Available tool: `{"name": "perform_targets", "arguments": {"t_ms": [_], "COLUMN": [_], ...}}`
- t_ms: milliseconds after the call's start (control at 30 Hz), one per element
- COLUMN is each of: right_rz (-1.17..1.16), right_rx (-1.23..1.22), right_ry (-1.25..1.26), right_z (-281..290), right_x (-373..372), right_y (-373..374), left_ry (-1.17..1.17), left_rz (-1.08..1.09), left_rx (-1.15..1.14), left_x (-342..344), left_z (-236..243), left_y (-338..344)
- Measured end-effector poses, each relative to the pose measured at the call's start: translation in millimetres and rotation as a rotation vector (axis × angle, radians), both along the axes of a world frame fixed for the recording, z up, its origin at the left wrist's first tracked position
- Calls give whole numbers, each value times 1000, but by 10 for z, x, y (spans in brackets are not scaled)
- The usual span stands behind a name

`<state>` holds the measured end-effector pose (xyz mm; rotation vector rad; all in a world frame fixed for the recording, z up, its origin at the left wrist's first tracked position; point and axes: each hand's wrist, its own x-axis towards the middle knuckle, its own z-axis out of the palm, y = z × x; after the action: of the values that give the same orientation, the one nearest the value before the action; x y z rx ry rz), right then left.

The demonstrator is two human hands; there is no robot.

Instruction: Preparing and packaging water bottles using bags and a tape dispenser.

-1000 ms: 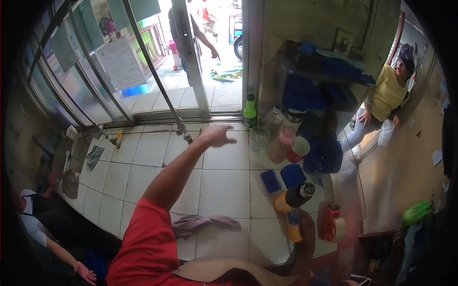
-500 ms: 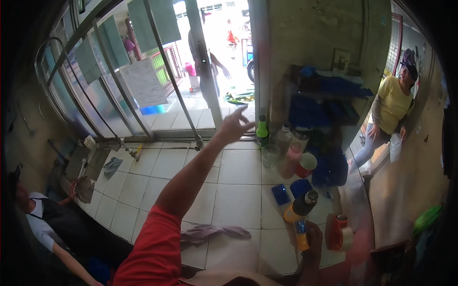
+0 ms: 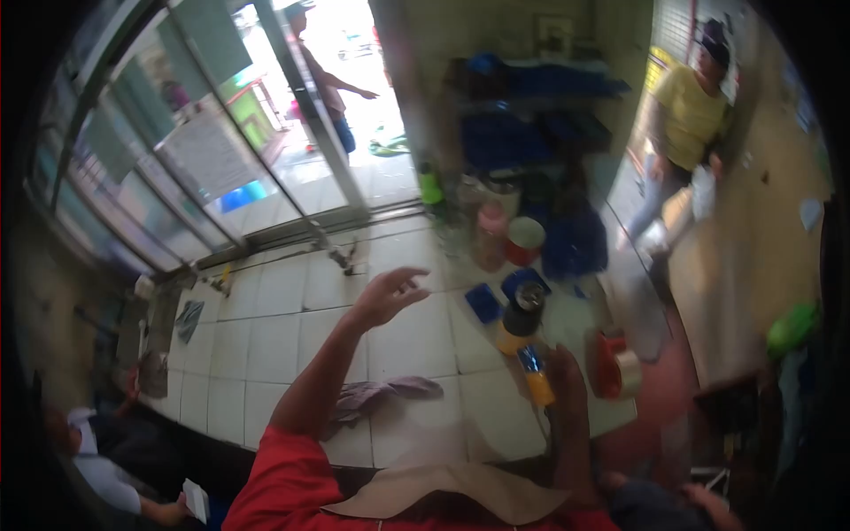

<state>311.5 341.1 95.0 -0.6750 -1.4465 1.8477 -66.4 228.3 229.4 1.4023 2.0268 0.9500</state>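
My left hand [image 3: 387, 296] hangs over the white tiled counter [image 3: 407, 341], empty, its fingers apart and loosely bent. My right hand [image 3: 564, 367] is closed at the handle of a yellow and black heat gun [image 3: 522, 310], whose round metal nozzle points up and away from me. A shiny blue and yellow part shows beside that hand; some of its fingers are hidden. Just beyond the heat gun lies a flat blue packet [image 3: 483, 303]. To the right of my right hand stands a red tape dispenser [image 3: 609, 358] with a wide roll of tape.
A crumpled mauve cloth [image 3: 385, 395] lies near my left forearm. Behind the heat gun stand a red cup [image 3: 526, 237], a pink container [image 3: 491, 232] and a green bottle [image 3: 430, 188]. A person in yellow [image 3: 691, 119] stands at right; another [image 3: 115, 456] is at lower left.
My left hand has drawn back from near the doorway, down toward me. The view has shifted, so the counter things sit higher and further left. A person outside shows more fully.
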Motion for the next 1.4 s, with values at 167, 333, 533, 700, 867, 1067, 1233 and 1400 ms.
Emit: {"name": "perform_targets", "arguments": {"t_ms": [167,333,533,700,867,1067,1233,1400], "right_rz": [-155,-248,-531,-595,402,514,130,-238], "right_rx": [47,112,65,23,1017,1409,1373,1311], "right_ry": [180,408,227,-159,-518,-876,-1322,-1743], "right_z": [182,810,610,-482,-1508,-1281,-792,-168], "right_x": [444,928,1140,1278,1980,1684,1255,901], "right_y": [-26,-297,-702,-1274,-2012,-1773,-1863,-1888], "left_ry": [-817,-637,-401,-265,190,438,584,577], "left_rz": [-277,-901,-876,-863,-555,-298,-215,-182], "left_rx": [25,-4,-109,-120,72,122,156,141], "left_x": [336,1082,1792,1796,1372,931,880,946], "left_z": [-125,177,-144,-497,-840,-1518,-1745,-1699], "left_y": [-785,-807,-611,-793,-1091,-1651,-1850,-1828]}}
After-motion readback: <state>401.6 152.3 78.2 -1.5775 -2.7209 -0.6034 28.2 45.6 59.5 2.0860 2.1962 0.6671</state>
